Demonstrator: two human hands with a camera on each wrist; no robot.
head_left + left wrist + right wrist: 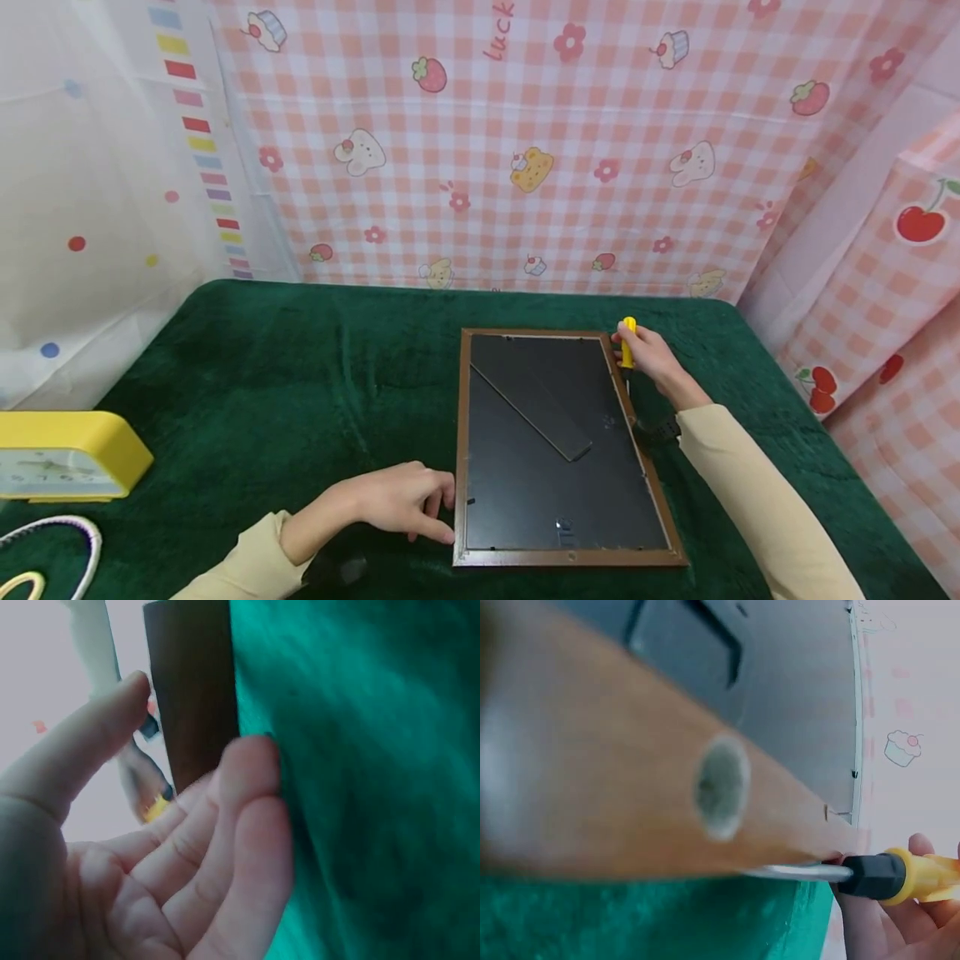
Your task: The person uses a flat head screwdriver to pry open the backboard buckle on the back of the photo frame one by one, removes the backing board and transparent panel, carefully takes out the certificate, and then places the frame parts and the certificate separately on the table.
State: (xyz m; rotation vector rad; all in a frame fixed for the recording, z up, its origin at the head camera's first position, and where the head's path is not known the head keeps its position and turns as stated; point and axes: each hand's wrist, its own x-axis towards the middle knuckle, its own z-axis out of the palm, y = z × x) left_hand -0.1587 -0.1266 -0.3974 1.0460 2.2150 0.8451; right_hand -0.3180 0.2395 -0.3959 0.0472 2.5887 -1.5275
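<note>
Picture frame, back side up, with a person's two hands at its sides. The frame (525, 557) lies between the hands on a green cloth (300, 375); its dark backing (517, 492) carries a stand (536, 406) folded flat on a slant. The left hand (401, 497), at the near part of the frame's left edge, holds nothing: thumb apart, fingers loosely bent; whether the fingertips touch the wood cannot be told. The right hand (651, 354), by the far right corner, grips a yellow-handled screwdriver (628, 354), its shaft running nearward along the frame's right edge, tip hidden. Left of the left hand, a yellow clock (75, 457); beyond both hands, a checked curtain (487, 167).
</note>
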